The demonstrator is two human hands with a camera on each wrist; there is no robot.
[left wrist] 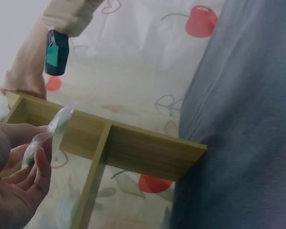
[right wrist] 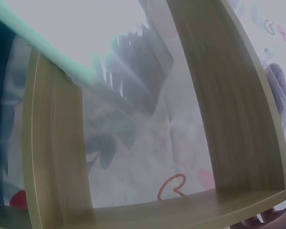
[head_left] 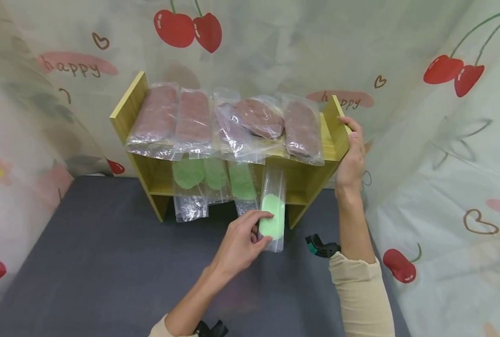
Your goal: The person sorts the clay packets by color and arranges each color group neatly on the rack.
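My left hand (head_left: 241, 238) pinches a clear plastic bag (head_left: 273, 217) with a pale green slab in it, thumb and fingers at its left edge. The bag's far end reaches into the right part of the lower level of a wooden shelf (head_left: 128, 105). Seen edge-on in the left wrist view, the bag (left wrist: 62, 124) sits between the fingers of the left hand (left wrist: 19, 186). My right hand (head_left: 352, 164) grips the shelf's right side panel near its top. In the right wrist view the bag (right wrist: 128, 71) crosses the lower opening, partly washed out by glare.
Several bagged reddish-brown slabs (head_left: 155, 114) lie along the top level. Bagged green slabs (head_left: 241, 180) hang over the front of the lower level. The shelf stands on a dark grey cloth (head_left: 106, 262), with a cherry-printed curtain (head_left: 250, 56) behind and beside it.
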